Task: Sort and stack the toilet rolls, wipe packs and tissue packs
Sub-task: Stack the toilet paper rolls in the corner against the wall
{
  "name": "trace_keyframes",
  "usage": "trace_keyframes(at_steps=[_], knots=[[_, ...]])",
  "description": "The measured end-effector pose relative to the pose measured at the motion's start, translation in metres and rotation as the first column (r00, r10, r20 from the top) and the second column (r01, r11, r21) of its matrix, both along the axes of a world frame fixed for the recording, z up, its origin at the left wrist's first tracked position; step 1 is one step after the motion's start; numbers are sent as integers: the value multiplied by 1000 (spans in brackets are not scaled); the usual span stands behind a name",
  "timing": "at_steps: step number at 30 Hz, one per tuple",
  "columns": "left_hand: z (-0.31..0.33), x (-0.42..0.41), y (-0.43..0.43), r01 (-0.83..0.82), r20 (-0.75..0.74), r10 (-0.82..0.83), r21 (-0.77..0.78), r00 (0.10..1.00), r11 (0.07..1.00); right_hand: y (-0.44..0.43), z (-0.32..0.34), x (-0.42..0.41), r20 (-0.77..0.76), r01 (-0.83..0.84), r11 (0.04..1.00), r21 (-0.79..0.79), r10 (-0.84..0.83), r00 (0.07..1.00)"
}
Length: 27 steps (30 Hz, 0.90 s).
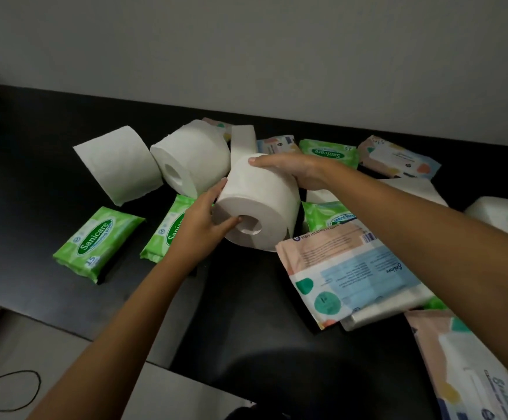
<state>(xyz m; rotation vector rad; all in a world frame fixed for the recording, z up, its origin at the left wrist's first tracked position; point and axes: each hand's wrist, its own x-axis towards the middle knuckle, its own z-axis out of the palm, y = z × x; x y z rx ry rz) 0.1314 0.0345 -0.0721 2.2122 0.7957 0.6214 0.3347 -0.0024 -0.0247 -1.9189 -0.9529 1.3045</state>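
Roll-sorting step: left hand (199, 221) and right hand (293, 171) both grip one toilet roll (261, 204) on its side at the worktop (28, 171) centre; next, I'd guess, upend it and set it by the two loose rolls (192, 156) at 10 o'clock, clear of the green wipe packs (98, 244).

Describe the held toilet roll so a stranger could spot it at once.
Look at the black table by the pale wall, strewn with packs. Near its middle is a cluster of white rolls. Unlike the far-left roll and the middle roll, which lie on the table, the held toilet roll is gripped by the left hand and right hand.
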Motion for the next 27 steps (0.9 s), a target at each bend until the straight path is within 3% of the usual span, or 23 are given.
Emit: trace_keyframes(at_steps=[6, 11, 16, 21, 27], knots=[[46, -1, -3, -117, 213, 80, 170, 974, 978, -8, 38, 10, -94, 16, 986, 164, -1, 996], [99, 47, -19, -134, 287, 70, 209, 955, 969, -31, 76, 41, -99, 115, 943, 313, -88, 991], [126, 122, -34, -17, 208, 22, -28, 978, 999, -87, 91, 84, -54, 293, 867, 402, -297, 953], [132, 206, -68, 136, 85, -120, -211, 989, 968, -157, 91, 128, -21, 448, 775, 446, -491, 871], [127, 294, -126, 207, -52, -246, -388, 968, 898, -238, 71, 176, -12, 664, 639, 390, -717, 697]])
